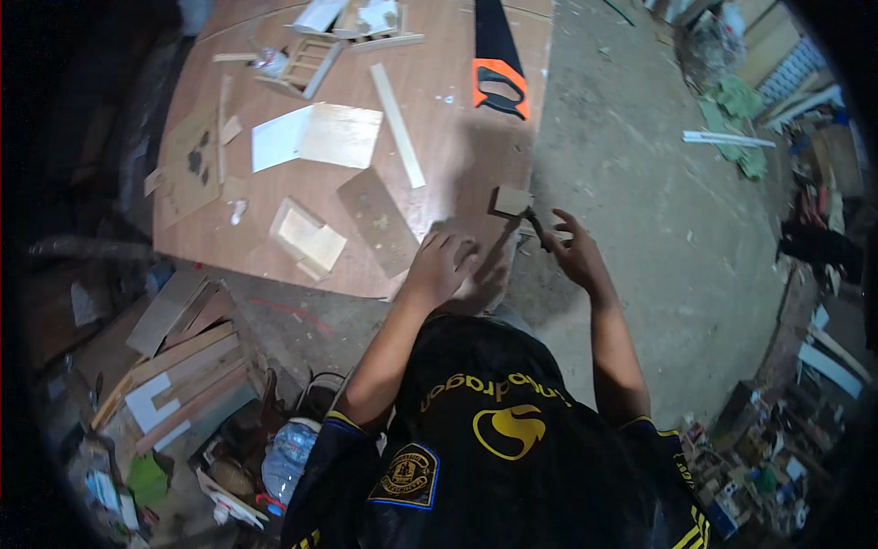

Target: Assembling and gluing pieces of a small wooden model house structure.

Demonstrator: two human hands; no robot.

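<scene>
At the right edge of the table, a small square wooden block sits with a dark bar-like tool, perhaps a clamp, running from it toward me. Beside the tool's near end is my right hand, its fingers apart. The fingertips are close to the bar; whether they touch it is unclear. My left hand rests on the near part of the tabletop, fingers loosely bent and holding nothing that I can see. Just left of it lies a flat brown board.
A handsaw with an orange and black handle lies at the far right of the table. Wooden strips, thin panels and small wooden frames are scattered leftward. Stacked offcuts and clutter border the floor.
</scene>
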